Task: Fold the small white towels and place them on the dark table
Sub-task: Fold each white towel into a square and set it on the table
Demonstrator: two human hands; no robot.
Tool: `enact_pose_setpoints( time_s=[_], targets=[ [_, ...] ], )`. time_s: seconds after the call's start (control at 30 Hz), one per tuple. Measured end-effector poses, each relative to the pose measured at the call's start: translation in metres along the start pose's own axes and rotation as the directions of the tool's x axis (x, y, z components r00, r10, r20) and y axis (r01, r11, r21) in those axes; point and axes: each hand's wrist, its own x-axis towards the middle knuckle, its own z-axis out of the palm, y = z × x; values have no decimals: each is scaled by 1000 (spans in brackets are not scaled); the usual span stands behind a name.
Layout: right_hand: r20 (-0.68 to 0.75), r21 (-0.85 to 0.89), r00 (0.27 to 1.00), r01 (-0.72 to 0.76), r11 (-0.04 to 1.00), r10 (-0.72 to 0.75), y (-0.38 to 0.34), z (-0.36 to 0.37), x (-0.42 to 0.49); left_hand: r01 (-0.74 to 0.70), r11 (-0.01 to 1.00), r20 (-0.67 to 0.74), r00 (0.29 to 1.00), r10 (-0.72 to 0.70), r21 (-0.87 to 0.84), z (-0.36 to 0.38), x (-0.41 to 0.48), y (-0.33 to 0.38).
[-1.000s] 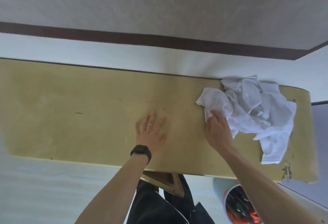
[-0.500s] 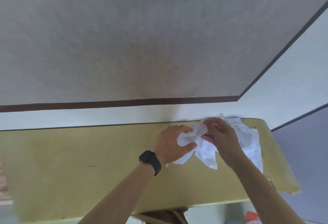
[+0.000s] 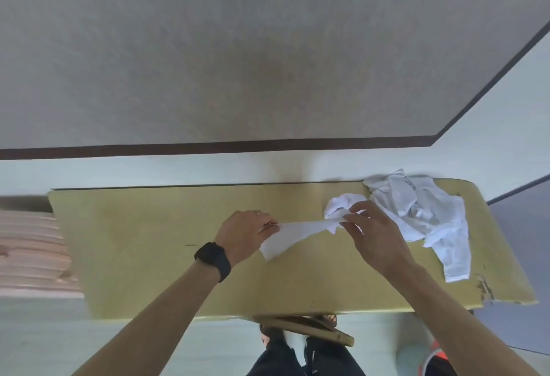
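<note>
One small white towel (image 3: 300, 231) is stretched between my hands just above the yellowish table (image 3: 148, 241). My left hand (image 3: 245, 234), with a black watch on the wrist, pinches its left end. My right hand (image 3: 375, 232) pinches its right end, where the cloth bunches up. A loose pile of several more white towels (image 3: 422, 215) lies crumpled at the table's far right, one end hanging toward the front edge. No dark table shows in the head view.
A wall with a dark baseboard runs right behind the table. A pink ribbed object (image 3: 32, 247) sits off the table's left end. The table's front right corner (image 3: 488, 289) is chipped. My legs and a bin (image 3: 431, 360) are below the front edge.
My left hand left the tabletop and joined my right at the pile. Both took hold of one towel and pulled it leftward, spreading it out away from the pile.
</note>
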Motion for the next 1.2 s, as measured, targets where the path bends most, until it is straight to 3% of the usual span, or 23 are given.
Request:
enact_pose_setpoints(
  time_s=[0.1, 0.2, 0.4, 0.57, 0.73, 0.87, 0.97, 1.1, 1.2],
  targets=[
    [127, 26, 990, 53, 998, -56, 8, 8, -1, -6, 989, 74, 997, -5, 151, 4, -7, -23],
    [230, 24, 973, 31, 999, -36, 7, 12, 9, 7, 974, 60, 998, -21, 226, 7, -8, -43],
    [139, 49, 986, -99, 994, 91, 1, 14, 55, 91, 970, -180, 982, -50, 226, -20, 19, -64],
    [25, 19, 998, -62, 998, 62, -2, 17, 81, 62, 954, -388, 920, 60, 294, -52, 35, -71],
    [-75, 2, 997, -14, 1000, 14, -8, 33, 73, 15, 927, -457, 873, 170, 374, -49, 25, -78],
    [30, -14, 997, -66, 998, 67, -4, 62, 37, -20, 901, -346, 919, 187, 434, -4, -3, -92],
    [186, -27, 977, -106, 994, 109, 4, 91, -4, -12, 908, -221, 968, 115, 419, 42, -32, -103],
    [401, -62, 892, -200, 978, 208, 9, 121, -66, 49, 929, -26, 999, -42, 367, 100, -74, -105],
    [542, -90, 802, -243, 966, 252, 9, 137, -113, 41, 927, 81, 994, -76, 374, 136, -105, -104]
  ],
)
